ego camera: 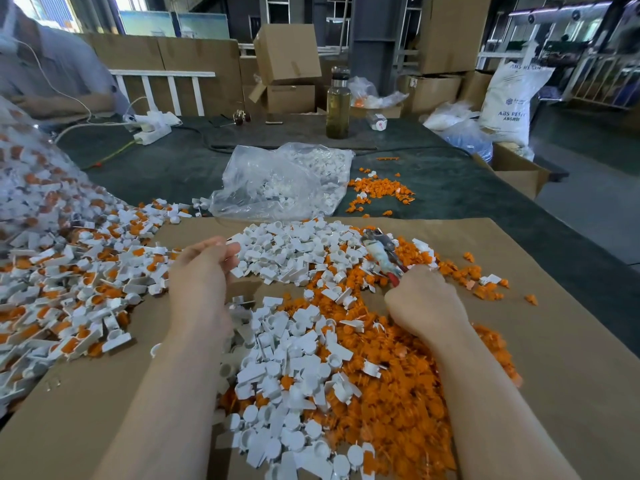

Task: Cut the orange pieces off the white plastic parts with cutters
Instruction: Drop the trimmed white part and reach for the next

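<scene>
The bench [450, 188] under its dark green cover carries everything, and most of my work sits on the brown cardboard sheet [571, 375] laid over its near end. The biggest mass is the uncut heap [62, 282] at my left, white parts with orange pieces on them, spilling out of a clear sack [31, 174] that looks far from emptied. By my reckoning that heap is the bulk of what is left, so I am somewhere in the middle of the job, not near its end.

Next in size is the done pile in front of me: trimmed white parts [294, 358] mixed over a spread of loose orange pieces [408, 410], which run thickest under my right forearm. Beyond the cardboard a clear bag [284, 178] holds more white parts, and beside it lies a smaller scatter of orange offcuts [377, 190]. These would want sorting apart later, I judge.

My left hand [202, 271] has its fingers curled, thumb and fingertips drawn together near the white pile; whether they pinch a part I cannot tell. My right hand [426, 299] is clamped round the red handles of the cutters [381, 252], whose worn metal head points away from me over the pile, with nothing visibly between its blades.
</scene>
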